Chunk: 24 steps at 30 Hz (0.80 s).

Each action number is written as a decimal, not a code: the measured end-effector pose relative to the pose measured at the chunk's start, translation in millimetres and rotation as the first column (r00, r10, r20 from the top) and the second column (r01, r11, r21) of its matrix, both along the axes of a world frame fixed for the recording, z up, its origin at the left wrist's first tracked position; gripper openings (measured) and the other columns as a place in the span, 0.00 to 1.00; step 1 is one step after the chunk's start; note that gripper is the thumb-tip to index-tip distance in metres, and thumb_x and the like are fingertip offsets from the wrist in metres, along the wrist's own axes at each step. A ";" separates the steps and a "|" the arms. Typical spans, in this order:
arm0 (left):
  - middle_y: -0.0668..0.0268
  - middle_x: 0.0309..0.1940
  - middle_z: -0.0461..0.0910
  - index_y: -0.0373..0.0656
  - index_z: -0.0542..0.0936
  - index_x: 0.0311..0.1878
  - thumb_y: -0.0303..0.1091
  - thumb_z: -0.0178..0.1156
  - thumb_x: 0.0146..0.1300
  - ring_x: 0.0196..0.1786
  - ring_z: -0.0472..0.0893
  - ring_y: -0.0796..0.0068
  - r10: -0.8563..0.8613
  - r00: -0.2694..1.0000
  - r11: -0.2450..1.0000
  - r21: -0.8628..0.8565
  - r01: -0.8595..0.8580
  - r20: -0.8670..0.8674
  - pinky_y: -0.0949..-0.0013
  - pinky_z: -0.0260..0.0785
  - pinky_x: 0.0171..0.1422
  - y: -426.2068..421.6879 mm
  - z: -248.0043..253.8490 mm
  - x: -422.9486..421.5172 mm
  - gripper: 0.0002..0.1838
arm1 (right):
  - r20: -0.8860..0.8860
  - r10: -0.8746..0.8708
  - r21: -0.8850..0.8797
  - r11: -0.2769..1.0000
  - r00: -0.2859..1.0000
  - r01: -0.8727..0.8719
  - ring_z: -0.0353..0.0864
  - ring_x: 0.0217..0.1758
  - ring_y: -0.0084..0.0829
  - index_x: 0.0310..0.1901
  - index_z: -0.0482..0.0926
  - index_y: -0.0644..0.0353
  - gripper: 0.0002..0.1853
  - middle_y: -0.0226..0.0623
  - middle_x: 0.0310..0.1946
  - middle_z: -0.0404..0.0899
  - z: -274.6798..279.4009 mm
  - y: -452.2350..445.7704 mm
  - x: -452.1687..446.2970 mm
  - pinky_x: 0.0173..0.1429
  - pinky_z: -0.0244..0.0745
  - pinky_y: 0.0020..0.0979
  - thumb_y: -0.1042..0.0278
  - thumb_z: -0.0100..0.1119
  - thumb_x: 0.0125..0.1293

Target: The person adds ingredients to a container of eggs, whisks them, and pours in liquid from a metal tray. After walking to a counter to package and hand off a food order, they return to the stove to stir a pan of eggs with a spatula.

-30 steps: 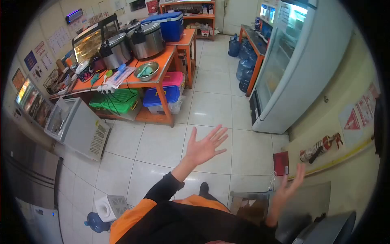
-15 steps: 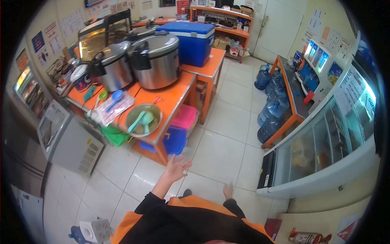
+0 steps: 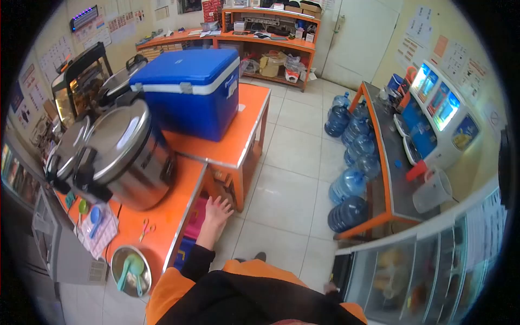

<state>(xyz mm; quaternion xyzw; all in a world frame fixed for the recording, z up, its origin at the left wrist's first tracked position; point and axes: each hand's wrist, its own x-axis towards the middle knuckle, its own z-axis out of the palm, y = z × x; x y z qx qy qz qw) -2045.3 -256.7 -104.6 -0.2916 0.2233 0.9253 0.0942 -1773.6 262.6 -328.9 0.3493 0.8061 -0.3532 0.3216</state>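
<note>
My left hand (image 3: 218,213) reaches forward beside the orange table (image 3: 187,170), fingers spread and nothing in them. Below the tabletop, a pink container (image 3: 196,218) is closest to that hand. My right hand (image 3: 330,288) hangs low by the glass-door fridge (image 3: 398,271); it is small and blurred, so its fingers cannot be made out. On the table stand a large steel rice cooker (image 3: 122,157) and a blue cooler box (image 3: 187,92). Scissors (image 3: 145,230) lie near a metal bowl (image 3: 130,292) that holds green utensils.
Several large water bottles (image 3: 349,187) line the floor under the dark counter (image 3: 387,157) on the right. A drink dispenser (image 3: 433,122) and a plastic pitcher (image 3: 432,190) stand on it. Tiled floor (image 3: 284,192) runs between the tables toward a white door (image 3: 355,43). Shelving (image 3: 268,40) is at the back.
I have moved forward along the table, so the cookers and cooler box look nearer and the bowl sits lower left. My right hand has dropped toward the fridge; my left stays spread.
</note>
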 end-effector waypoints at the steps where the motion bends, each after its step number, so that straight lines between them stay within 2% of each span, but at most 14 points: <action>1: 0.56 0.68 0.45 0.54 0.46 0.69 0.60 0.35 0.63 0.70 0.43 0.53 0.069 0.996 0.998 -0.015 -0.068 0.059 0.45 0.35 0.69 -2.8 -13.0 -27.5 0.35 | -0.121 0.118 0.045 0.992 0.986 -0.114 0.72 0.49 0.36 0.51 0.70 0.61 0.16 0.45 0.48 0.73 -3.6 10.1 -79.4 0.52 0.67 0.31 0.65 0.47 0.63; 3: 0.57 0.67 0.50 0.54 0.50 0.68 0.60 0.36 0.62 0.68 0.49 0.51 0.208 0.961 0.978 -0.037 -0.204 0.183 0.43 0.40 0.68 -8.8 -49.3 -70.7 0.34 | -0.430 0.577 0.353 0.815 0.694 -0.459 0.74 0.47 0.35 0.49 0.71 0.62 0.15 0.44 0.47 0.74 -1.2 16.3 -255.1 0.51 0.69 0.30 0.66 0.47 0.63; 5: 0.56 0.69 0.44 0.52 0.48 0.68 0.61 0.35 0.60 0.71 0.43 0.53 0.297 0.924 0.952 -0.005 -0.305 0.239 0.45 0.33 0.70 -10.7 -86.5 -96.2 0.36 | -0.731 0.590 0.414 0.783 0.343 -0.464 0.76 0.45 0.33 0.47 0.73 0.63 0.14 0.44 0.45 0.75 32.7 -18.1 -443.9 0.49 0.70 0.30 0.67 0.47 0.63; 6: 0.56 0.67 0.49 0.49 0.54 0.65 0.62 0.36 0.59 0.69 0.47 0.54 0.338 0.906 0.940 -0.043 -0.338 0.256 0.45 0.34 0.70 -8.1 -104.3 -104.6 0.36 | -0.744 -0.033 -0.305 0.905 0.667 -0.296 0.77 0.42 0.32 0.49 0.73 0.60 0.14 0.40 0.40 0.78 84.7 -60.1 -515.4 0.47 0.71 0.30 0.68 0.46 0.63; 8: 0.59 0.62 0.57 0.50 0.62 0.60 0.65 0.34 0.57 0.67 0.51 0.56 0.397 0.822 0.895 0.026 -0.445 0.408 0.47 0.39 0.68 1.4 -138.5 -118.5 0.36 | -0.801 0.128 -0.187 0.875 0.585 -0.447 0.76 0.42 0.26 0.52 0.70 0.61 0.15 0.36 0.42 0.77 145.9 -102.5 -639.8 0.48 0.71 0.27 0.67 0.46 0.65; 9: 0.60 0.62 0.58 0.48 0.63 0.59 0.67 0.35 0.56 0.67 0.53 0.56 0.377 0.837 0.888 0.100 -0.448 0.397 0.48 0.40 0.68 -0.6 -200.6 -118.2 0.38 | -0.851 0.144 -0.159 0.845 0.504 -0.511 0.77 0.41 0.27 0.52 0.70 0.61 0.15 0.36 0.41 0.78 180.2 -121.7 -680.5 0.48 0.71 0.27 0.67 0.45 0.65; 11: 0.60 0.62 0.59 0.47 0.63 0.59 0.67 0.35 0.56 0.67 0.53 0.57 0.477 0.719 0.830 0.008 -0.557 0.505 0.49 0.41 0.68 15.1 -216.7 -136.7 0.38 | -0.860 0.077 -0.252 0.795 0.504 -0.552 0.78 0.40 0.27 0.51 0.71 0.60 0.14 0.36 0.38 0.79 183.7 -127.2 -750.6 0.46 0.71 0.28 0.68 0.44 0.66; 12: 0.60 0.62 0.59 0.47 0.63 0.59 0.67 0.35 0.56 0.66 0.53 0.57 0.528 0.661 0.793 -0.031 -0.609 0.533 0.49 0.41 0.68 22.0 -218.8 -156.0 0.38 | -0.882 0.169 -0.108 0.836 0.440 -0.538 0.78 0.40 0.31 0.49 0.72 0.60 0.13 0.38 0.37 0.79 147.9 -112.4 -780.7 0.44 0.72 0.31 0.68 0.44 0.66; 13: 0.60 0.62 0.59 0.47 0.63 0.59 0.67 0.35 0.56 0.66 0.54 0.57 0.574 0.605 0.755 -0.072 -0.651 0.552 0.50 0.41 0.68 28.9 -220.5 -174.2 0.38 | -0.830 0.256 -0.019 0.875 0.496 -0.483 0.78 0.42 0.36 0.49 0.73 0.59 0.15 0.39 0.38 0.79 128.5 -94.4 -791.3 0.46 0.71 0.36 0.62 0.42 0.66; 14: 0.60 0.62 0.59 0.46 0.63 0.60 0.67 0.35 0.56 0.66 0.54 0.57 0.617 0.555 0.718 -0.109 -0.688 0.558 0.50 0.42 0.68 37.2 -219.8 -198.1 0.38 | -0.483 0.631 0.360 0.775 0.607 -0.520 0.77 0.43 0.41 0.49 0.73 0.59 0.19 0.41 0.39 0.79 72.1 -59.3 -807.2 0.49 0.70 0.40 0.55 0.41 0.66; 15: 0.59 0.62 0.59 0.46 0.63 0.60 0.67 0.35 0.57 0.66 0.54 0.58 0.654 0.518 0.686 -0.143 -0.714 0.552 0.51 0.42 0.68 44.2 -217.4 -223.6 0.38 | -0.592 0.667 0.375 0.725 0.453 -0.577 0.77 0.40 0.42 0.48 0.75 0.58 0.21 0.43 0.37 0.79 13.3 -9.2 -792.2 0.50 0.70 0.42 0.51 0.40 0.66; 16: 0.59 0.62 0.59 0.46 0.63 0.60 0.67 0.35 0.57 0.66 0.54 0.58 0.693 0.476 0.648 -0.177 -0.741 0.542 0.51 0.42 0.68 52.1 -214.4 -250.8 0.38 | -0.439 0.734 0.327 0.668 0.519 -0.668 0.77 0.40 0.41 0.47 0.75 0.58 0.20 0.43 0.37 0.79 -11.1 27.1 -784.7 0.49 0.70 0.42 0.52 0.40 0.65; 19: 0.59 0.62 0.60 0.45 0.63 0.60 0.67 0.35 0.57 0.65 0.55 0.58 0.797 0.360 0.520 -0.248 -0.817 0.485 0.52 0.43 0.68 70.3 -203.1 -336.5 0.38 | 0.025 0.577 0.075 0.813 0.816 -0.577 0.77 0.40 0.41 0.45 0.75 0.58 0.18 0.43 0.36 0.79 -7.6 110.9 -810.4 0.48 0.70 0.42 0.56 0.41 0.64; 24: 0.59 0.61 0.60 0.44 0.62 0.60 0.67 0.35 0.58 0.64 0.57 0.59 0.927 0.152 0.280 -0.363 -0.889 0.343 0.54 0.44 0.68 110.0 -183.1 -469.5 0.39 | 0.191 0.401 0.062 0.906 0.896 -0.418 0.77 0.40 0.39 0.42 0.76 0.58 0.15 0.44 0.36 0.78 28.5 179.1 -975.7 0.45 0.69 0.41 0.61 0.41 0.62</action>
